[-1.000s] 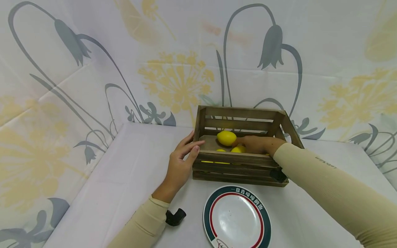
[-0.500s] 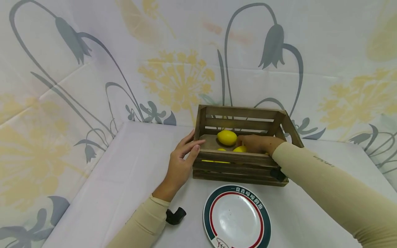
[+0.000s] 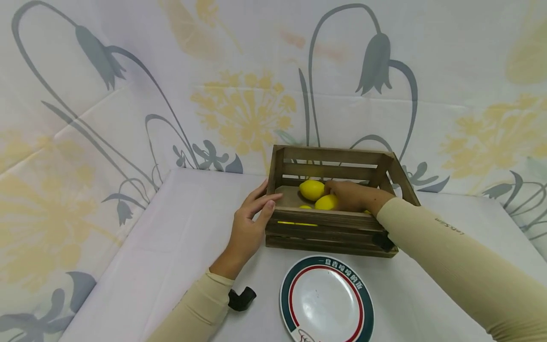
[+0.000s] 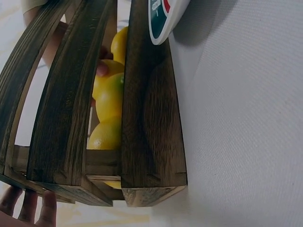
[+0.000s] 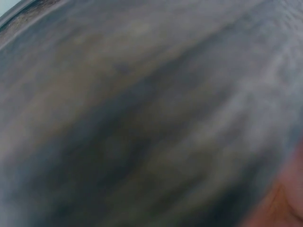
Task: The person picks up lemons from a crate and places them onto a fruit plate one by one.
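Note:
A dark wooden slatted crate [image 3: 325,232] stands on the white cloth with several lemons inside. My right hand [image 3: 352,195] reaches down into it, fingers curled on a lemon [image 3: 325,203] near the front wall. Another lemon [image 3: 312,190] lies just behind that one. Through the slats in the left wrist view, a right fingertip [image 4: 102,69] presses on a yellow lemon among others, such as the lemon [image 4: 105,135] nearest the crate's end. My left hand [image 3: 249,223] rests with extended fingers against the crate's left end. Blurred wood fills most of the right wrist view.
A round plate [image 3: 325,304] with a green rim and red ring lies in front of the crate. Behind the crate hangs a flower-printed cloth [image 3: 256,57]. A black wrist camera [image 3: 242,299] sits at the left sleeve.
The lemon under my right fingers has shifted slightly left and up, showing more of itself beside the lemon behind it. My left hand, the crate and the plate stay put.

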Available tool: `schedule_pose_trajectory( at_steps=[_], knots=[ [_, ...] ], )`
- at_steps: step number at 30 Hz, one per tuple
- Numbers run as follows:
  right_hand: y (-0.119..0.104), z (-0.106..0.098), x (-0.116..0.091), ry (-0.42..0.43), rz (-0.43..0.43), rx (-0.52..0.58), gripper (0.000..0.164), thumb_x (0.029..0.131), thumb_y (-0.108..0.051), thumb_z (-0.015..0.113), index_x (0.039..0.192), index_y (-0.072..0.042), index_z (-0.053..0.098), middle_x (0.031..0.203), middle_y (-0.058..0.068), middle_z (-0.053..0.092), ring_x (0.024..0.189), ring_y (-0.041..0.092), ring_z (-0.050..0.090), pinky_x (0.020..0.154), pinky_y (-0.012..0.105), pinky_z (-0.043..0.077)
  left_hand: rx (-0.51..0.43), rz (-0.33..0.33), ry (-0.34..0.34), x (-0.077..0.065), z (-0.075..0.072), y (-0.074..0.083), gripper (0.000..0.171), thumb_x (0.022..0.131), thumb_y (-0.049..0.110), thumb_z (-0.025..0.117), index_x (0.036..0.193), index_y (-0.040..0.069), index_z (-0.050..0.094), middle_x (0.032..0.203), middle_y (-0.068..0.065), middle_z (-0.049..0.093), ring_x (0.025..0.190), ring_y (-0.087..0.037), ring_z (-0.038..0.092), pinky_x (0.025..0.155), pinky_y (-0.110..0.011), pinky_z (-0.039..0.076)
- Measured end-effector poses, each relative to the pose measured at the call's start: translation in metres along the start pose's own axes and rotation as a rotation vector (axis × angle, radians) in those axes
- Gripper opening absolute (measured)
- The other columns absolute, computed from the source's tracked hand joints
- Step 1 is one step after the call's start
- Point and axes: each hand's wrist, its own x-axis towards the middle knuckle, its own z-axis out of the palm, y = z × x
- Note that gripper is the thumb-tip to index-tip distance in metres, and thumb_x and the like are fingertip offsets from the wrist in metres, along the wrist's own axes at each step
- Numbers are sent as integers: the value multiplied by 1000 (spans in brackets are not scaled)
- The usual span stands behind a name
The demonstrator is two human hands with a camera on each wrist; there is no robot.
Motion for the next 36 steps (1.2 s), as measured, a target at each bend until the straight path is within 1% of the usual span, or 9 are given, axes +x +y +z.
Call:
schedule_pose_trajectory(
  at_steps=[6,13,19,24,26,31,33,36],
  knots=[
    [0,0,0,46,-19,0,51,91,-23,74,129,2,50,123,21,62,100,27,58,99,48,49,-2,-8,1,0,0,-1,27,103,16,57,125,12,71,157,2,42,146,-19,39,115,-43,40],
    [0,-1,0,88,-26,4,51,90,-29,75,126,-2,52,118,18,64,95,25,59,94,45,51,-7,-8,5,0,-1,0,27,103,19,57,125,14,71,157,3,42,146,-18,39,115,-43,40],
    [-1,0,0,128,-32,21,59,88,-33,77,129,0,51,122,20,64,98,27,60,96,47,51,-17,-15,3,0,0,1,27,103,16,57,125,11,71,157,2,42,146,-19,39,115,-42,40],
    [-3,0,0,157,-43,21,60,87,-33,77,130,0,51,124,21,63,102,28,61,97,48,51,-14,-18,10,0,-1,2,27,102,12,57,125,10,71,157,0,42,145,-21,41,113,-44,42],
    [-4,-1,0,166,-38,21,61,87,-33,78,130,-1,51,125,20,63,102,28,61,96,47,51,-25,-11,14,-1,-1,2,27,102,12,57,125,10,71,158,-2,42,144,-23,42,111,-46,44],
    [-6,-3,-1,191,-18,38,63,86,-37,78,131,-4,50,122,20,64,96,26,60,89,44,52,-77,0,7,-1,0,0,29,102,15,57,126,6,69,159,-7,39,143,-30,44,107,-48,47],
    [-7,-3,-3,197,-10,49,63,86,-38,78,131,-4,49,121,20,64,94,25,59,86,42,52,-92,-5,3,-1,1,0,29,102,16,57,127,5,69,159,-7,39,142,-31,44,107,-46,47],
    [-7,-3,-4,218,-8,63,62,86,-39,78,129,-5,49,118,19,64,92,25,59,84,40,53,-107,-17,0,0,1,1,30,103,17,57,128,7,68,159,-4,40,144,-28,43,108,-45,46]
  ],
)
